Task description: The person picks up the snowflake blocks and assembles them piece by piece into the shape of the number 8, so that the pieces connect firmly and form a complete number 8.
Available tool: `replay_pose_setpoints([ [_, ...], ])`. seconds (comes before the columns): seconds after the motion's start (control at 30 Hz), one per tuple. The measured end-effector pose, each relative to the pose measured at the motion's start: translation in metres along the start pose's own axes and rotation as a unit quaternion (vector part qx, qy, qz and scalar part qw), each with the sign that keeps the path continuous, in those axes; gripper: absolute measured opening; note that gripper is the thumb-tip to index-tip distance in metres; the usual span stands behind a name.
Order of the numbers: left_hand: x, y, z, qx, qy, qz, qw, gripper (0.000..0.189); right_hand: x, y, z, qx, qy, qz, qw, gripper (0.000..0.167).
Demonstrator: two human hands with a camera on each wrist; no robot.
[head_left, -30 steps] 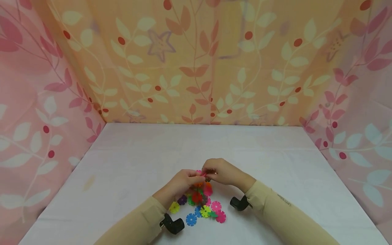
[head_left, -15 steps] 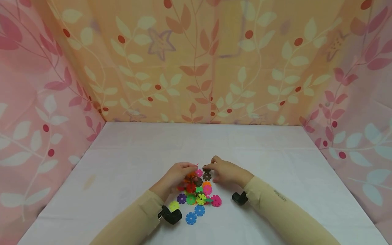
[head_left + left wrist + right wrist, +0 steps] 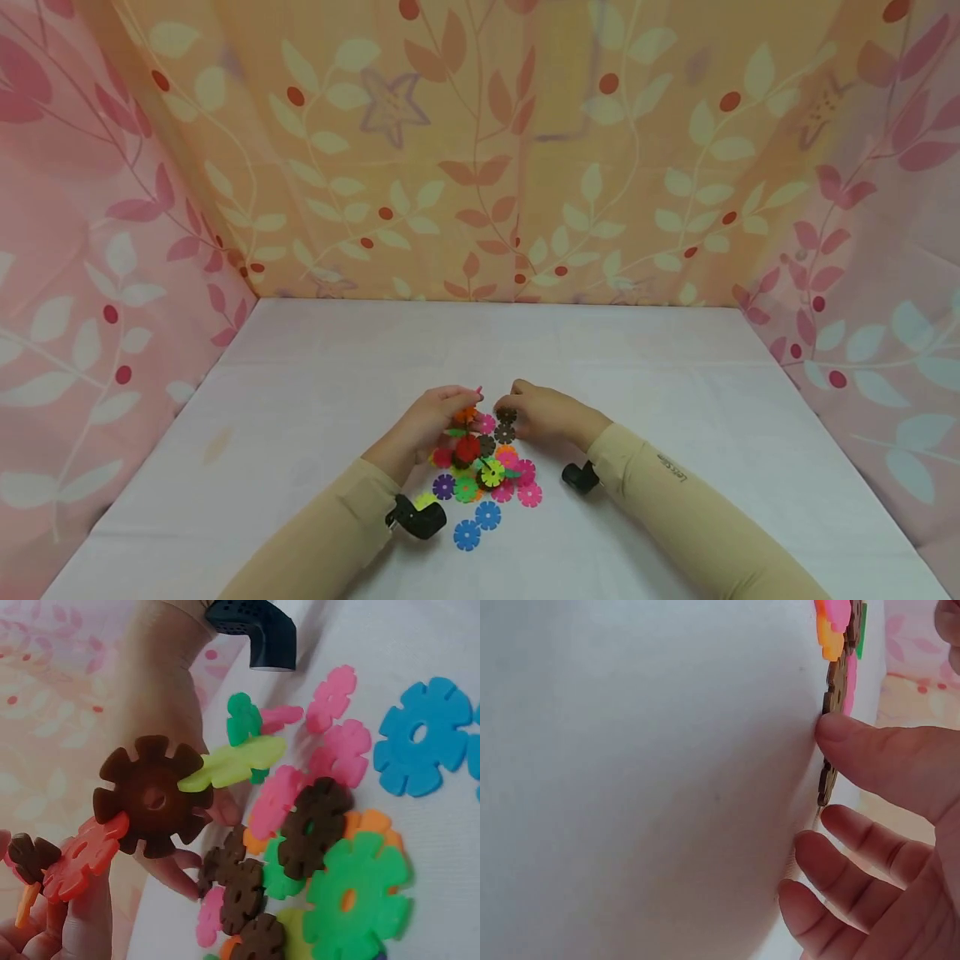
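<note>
Assembly, I judge: left hand (image 3: 423,423) pinches linked discs (image 3: 166,771); half-curled right hand (image 3: 557,417) touches brown disc (image 3: 507,414), hold unclear; pinch needed.

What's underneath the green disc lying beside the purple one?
In the left wrist view, an orange disc peeks past the green disc, with orange showing through its centre hole. The rest is covered; I can't see what else lies under there.

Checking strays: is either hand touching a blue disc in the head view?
No, both blue discs lie on the white table, apart from the left hand and right hand.
</note>
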State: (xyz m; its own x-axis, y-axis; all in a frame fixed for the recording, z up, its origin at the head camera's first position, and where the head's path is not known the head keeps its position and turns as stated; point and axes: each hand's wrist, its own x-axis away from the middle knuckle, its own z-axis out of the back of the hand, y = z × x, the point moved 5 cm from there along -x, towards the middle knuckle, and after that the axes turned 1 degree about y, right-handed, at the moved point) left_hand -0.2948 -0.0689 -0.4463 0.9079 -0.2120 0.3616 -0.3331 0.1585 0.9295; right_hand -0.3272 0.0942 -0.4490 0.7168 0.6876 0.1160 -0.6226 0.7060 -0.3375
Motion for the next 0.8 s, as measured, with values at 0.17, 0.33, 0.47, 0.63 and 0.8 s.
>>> replay_pose_setpoints([
  [0.17,0.0024,0.0053,0.0012,0.011,-0.008,-0.005,0.9999,0.038,-0.0022,0.0015,-0.0022,0.021,-0.003,0.014,0.9997,0.028],
  [0.33,0.0035,0.0053,0.0002,0.028,-0.015,0.0,0.9995,0.037,-0.0027,0.0019,-0.0033,0.017,-0.006,0.015,0.9997,0.021],
  [0.47,0.0053,0.006,-0.0021,0.03,-0.02,-0.001,0.9993,0.037,-0.0017,0.0025,-0.0033,0.005,-0.008,0.014,0.9999,0.019],
  [0.63,0.0074,0.0071,-0.0043,0.028,-0.023,-0.003,0.9993,0.039,-0.0001,0.0032,-0.003,-0.012,-0.011,0.006,0.9999,0.021],
  [0.8,0.0085,0.0073,-0.0065,0.026,-0.028,-0.001,0.9993,0.039,0.0025,0.006,-0.0026,-0.034,-0.018,-0.014,0.9992,0.022],
])
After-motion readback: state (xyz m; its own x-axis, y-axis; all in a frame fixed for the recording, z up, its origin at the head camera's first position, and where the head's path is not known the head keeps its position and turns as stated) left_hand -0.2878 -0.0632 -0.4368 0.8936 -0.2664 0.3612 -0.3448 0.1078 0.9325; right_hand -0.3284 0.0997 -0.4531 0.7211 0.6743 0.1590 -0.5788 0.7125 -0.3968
